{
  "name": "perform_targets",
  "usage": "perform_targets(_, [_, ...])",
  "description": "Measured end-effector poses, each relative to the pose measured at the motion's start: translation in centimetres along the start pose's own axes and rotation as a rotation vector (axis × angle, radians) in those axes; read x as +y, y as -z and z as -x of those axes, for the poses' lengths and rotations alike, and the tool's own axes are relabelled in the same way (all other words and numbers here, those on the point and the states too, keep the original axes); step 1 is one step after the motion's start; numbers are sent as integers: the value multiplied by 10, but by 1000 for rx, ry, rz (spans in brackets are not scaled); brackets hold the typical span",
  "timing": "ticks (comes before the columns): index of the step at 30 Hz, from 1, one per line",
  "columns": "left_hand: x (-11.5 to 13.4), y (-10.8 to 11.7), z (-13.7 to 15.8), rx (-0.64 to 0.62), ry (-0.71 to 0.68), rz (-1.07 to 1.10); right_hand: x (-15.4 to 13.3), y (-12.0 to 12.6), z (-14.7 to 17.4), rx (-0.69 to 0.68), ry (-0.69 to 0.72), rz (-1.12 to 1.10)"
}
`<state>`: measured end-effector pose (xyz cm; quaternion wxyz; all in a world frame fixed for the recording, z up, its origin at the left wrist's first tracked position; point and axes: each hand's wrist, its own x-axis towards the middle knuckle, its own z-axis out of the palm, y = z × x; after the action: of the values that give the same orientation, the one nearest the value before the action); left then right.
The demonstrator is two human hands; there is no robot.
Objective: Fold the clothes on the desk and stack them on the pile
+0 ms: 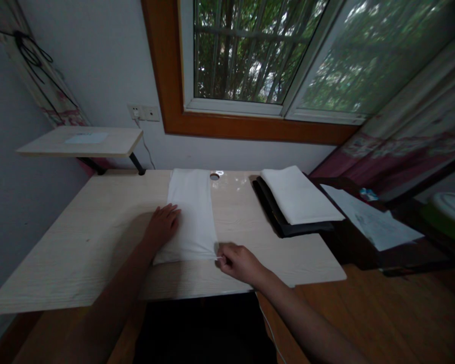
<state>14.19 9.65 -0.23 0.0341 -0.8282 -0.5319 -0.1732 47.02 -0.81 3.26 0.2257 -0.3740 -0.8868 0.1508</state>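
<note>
A white cloth (192, 217), folded into a long strip, lies on the pale wooden desk (98, 237) in front of me. My left hand (163, 225) rests on its left edge with the fingers stretched out flat. At the near right corner, my right hand (237, 260) is closed, pinching the cloth's corner between thumb and fingers. Small creases run along the near edge toward that pinched corner. Farther right sits a folded white cloth (303, 194) on top of a black flat item (282, 222), whose kind I cannot make out.
A raised shelf (117, 141) with a paper sheet (86, 138) stands at the back left. Right of the desk, a dark surface holds papers (371, 217) and a green and white round object (453, 210). A white cable (271, 328) hangs below the front edge.
</note>
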Motion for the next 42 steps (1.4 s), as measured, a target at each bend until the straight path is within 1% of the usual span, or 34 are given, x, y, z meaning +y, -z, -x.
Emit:
perform_targets(3, [-1, 0, 0, 13, -31, 35, 3, 5, -1, -62, 104, 149])
perform_targets(5, [-1, 1, 1, 11, -76, 78, 4, 9, -3, -88, 135, 172])
perform_targets(8, [-3, 3, 2, -23, -151, 146, 3, 16, -5, -121, 156, 125])
perform_targets(12, [-5, 4, 1, -31, -161, 200, 4, 23, -9, -140, 194, 20])
perform_targets(15, [-5, 2, 1, -30, -165, 223, 9, 24, -16, -71, 166, -12])
perform_targets(17, [-6, 2, 2, -30, -168, 220, 14, 21, -22, -8, 150, -2])
perform_targets(19, [-6, 2, 2, -32, -172, 215, 20, 15, -28, 22, 150, 7])
perform_targets(25, [-4, 5, 2, -22, -164, 223, 29, 4, -32, -65, 178, -39])
perform_targets(30, [-7, 0, 1, 32, -98, 185, 24, 10, -28, -163, 137, -126])
perform_targets(33, [-10, -2, 1, 79, -56, 169, 20, 17, -29, -184, 150, -143])
perform_targets(38, [-10, 1, 0, 127, -44, 127, 21, 22, -34, -175, 128, -185])
perform_targets(42, [-8, 2, 1, 136, -35, 99, 31, 20, -39, -90, 30, -224])
